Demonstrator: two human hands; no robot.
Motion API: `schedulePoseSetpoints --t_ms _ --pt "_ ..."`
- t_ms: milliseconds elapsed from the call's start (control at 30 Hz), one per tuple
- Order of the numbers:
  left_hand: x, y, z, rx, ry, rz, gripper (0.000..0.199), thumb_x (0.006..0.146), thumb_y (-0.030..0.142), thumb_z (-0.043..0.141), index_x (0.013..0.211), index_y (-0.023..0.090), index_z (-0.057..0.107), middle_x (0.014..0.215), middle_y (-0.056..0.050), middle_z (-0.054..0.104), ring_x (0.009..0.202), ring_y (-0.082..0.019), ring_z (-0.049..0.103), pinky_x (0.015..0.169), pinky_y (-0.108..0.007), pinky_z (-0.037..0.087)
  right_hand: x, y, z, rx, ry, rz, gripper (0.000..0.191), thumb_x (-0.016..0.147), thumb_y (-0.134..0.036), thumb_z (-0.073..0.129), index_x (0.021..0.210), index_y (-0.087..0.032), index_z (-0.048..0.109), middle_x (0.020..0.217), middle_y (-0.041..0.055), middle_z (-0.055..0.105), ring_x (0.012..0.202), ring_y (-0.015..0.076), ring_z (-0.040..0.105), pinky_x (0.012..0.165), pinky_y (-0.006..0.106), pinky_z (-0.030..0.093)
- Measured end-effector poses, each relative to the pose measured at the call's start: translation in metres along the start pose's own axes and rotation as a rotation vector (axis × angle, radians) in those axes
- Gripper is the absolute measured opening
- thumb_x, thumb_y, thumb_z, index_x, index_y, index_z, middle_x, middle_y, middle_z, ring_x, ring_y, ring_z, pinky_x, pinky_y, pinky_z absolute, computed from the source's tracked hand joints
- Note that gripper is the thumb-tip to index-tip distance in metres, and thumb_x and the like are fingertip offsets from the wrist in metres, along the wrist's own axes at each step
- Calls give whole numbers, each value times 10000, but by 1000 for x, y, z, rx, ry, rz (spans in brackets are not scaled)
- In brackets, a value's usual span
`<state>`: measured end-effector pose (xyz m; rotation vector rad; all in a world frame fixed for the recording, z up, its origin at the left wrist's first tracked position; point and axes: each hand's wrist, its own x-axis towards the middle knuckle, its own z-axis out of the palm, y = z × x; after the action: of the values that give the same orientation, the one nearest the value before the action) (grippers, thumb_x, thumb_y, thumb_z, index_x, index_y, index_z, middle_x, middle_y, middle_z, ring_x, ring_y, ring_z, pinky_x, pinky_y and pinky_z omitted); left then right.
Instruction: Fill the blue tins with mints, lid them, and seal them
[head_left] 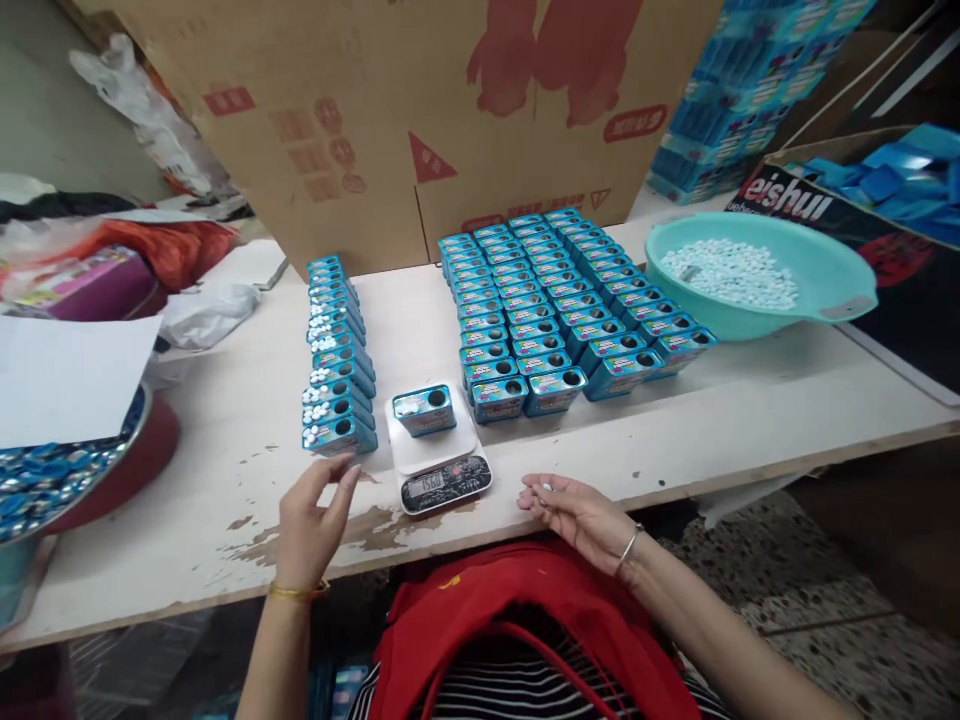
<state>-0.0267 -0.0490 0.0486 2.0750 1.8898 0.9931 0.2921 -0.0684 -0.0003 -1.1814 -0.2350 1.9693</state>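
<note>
A small blue tin [424, 412] stands on a white digital scale [435, 452] with a lit display. Left of the scale, my left hand [313, 515] hovers at the near end of a column of blue tins [341, 432] with white tablets on their tops; its thumb and fingers are apart, nothing between them. My right hand [574, 515], right of the scale, has its fingers curled together around small whitish pieces, apparently tablets. Beyond it stand several rows of blue tins [555, 392] with round dark openings.
A turquoise basin [832, 270] of white tablets stands at the right, beside a box of blue pieces [900, 175]. A red bowl [154, 440] sits at the left under paper [71, 375]. A large carton [360, 120] closes off the back.
</note>
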Motion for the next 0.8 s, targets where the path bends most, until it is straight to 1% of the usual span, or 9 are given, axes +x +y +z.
schedulePoseSetpoints --t_ms 100,167,233,300,433,533,633,733,800 --pt "-22 -15 18 -33 -33 -62 298 882 422 522 937 162 656 878 -71 699 775 -161 642 754 -299 522 2 -15 13 -173 -66 -56 277 651 -282 820 791 -111 652 692 21 644 530 52 550 476 153 436" --pt "-33 -23 30 -52 -55 -94 306 889 427 501 930 165 654 898 -80 704 792 -170 649 756 -308 527 4 -29 27 -285 -97 -104 330 634 -355 825 757 -114 637 626 -2 616 465 33 474 420 157 355" --pt "-41 -30 41 -72 -60 -118 309 891 432 488 918 171 652 892 -82 707 802 -180 656 754 -319 533 8 -44 44 -371 -137 -154 349 627 -387 821 736 -119 625 579 -17 594 452 34 453 414 166 319" --pt "-46 -34 50 -98 -53 -131 301 891 427 487 919 175 650 883 -81 705 806 -184 658 749 -321 536 13 -56 62 -411 -193 -192 338 634 -383 812 736 -122 624 574 -22 590 461 35 457 430 171 317" --pt "-47 -36 57 -126 -14 -136 261 896 388 499 934 173 641 864 -68 685 786 -169 641 721 -302 526 25 -68 93 -372 -261 -199 297 643 -332 803 750 -120 624 667 -12 615 509 35 495 444 160 330" --pt "-37 -26 52 -122 68 -83 229 900 334 514 1016 167 620 840 -52 649 752 -150 603 700 -292 507 34 -67 105 -327 -297 -171 272 667 -302 789 786 -113 635 701 1 618 542 44 516 441 153 341" --pt "-13 -9 42 -128 119 44 268 899 281 526 1146 183 565 900 -54 617 786 -146 578 704 -288 493 40 -59 109 -250 -294 -117 223 717 -274 755 813 -106 643 706 11 613 564 50 526 442 146 351" --pt "23 8 34 -125 65 230 290 901 261 525 1185 204 538 1043 -86 589 937 -176 578 782 -309 494 44 -47 109 -155 -260 -60 177 766 -257 711 814 -99 648 693 15 604 554 46 522 453 139 373" --pt "48 15 29 -81 -45 365 294 906 261 516 1193 197 535 1104 -103 571 1020 -198 556 854 -338 479 46 -37 109 -110 -244 -24 168 778 -251 700 799 -92 650 673 18 601 539 46 520 453 138 382"
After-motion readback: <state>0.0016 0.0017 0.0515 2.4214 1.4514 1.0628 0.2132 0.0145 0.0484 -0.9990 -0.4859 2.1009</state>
